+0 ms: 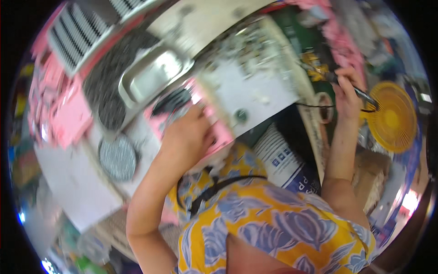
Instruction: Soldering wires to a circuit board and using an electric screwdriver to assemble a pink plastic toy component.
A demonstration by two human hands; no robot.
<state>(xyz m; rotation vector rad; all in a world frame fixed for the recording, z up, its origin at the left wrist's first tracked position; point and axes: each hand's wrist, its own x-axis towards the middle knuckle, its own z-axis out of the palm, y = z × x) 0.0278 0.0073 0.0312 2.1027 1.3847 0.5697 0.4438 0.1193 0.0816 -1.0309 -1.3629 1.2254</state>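
A pink plastic casing (219, 130) lies on the worktable in front of me, with dark parts (171, 101) on its far left portion. My left hand (189, 134) is over this casing, fingers curled against it; blur and the hand itself hide the fingertips. Out to the right, my right hand (348, 93) is raised and closed round a black pen-shaped tool (362, 97). A thin black cord (315, 105) runs close by that hand. Behind the casing sits a shallow metal tray (157, 73).
Many small parts (255, 45) are scattered at the back of a white sheet (255, 91). A round yellow grille (391, 116) stands at far right, near a tape roll (324, 107). Pink casings (68, 112) pile up at left, beside a round silvery disc (117, 157). A printed sack (285, 160) lies below.
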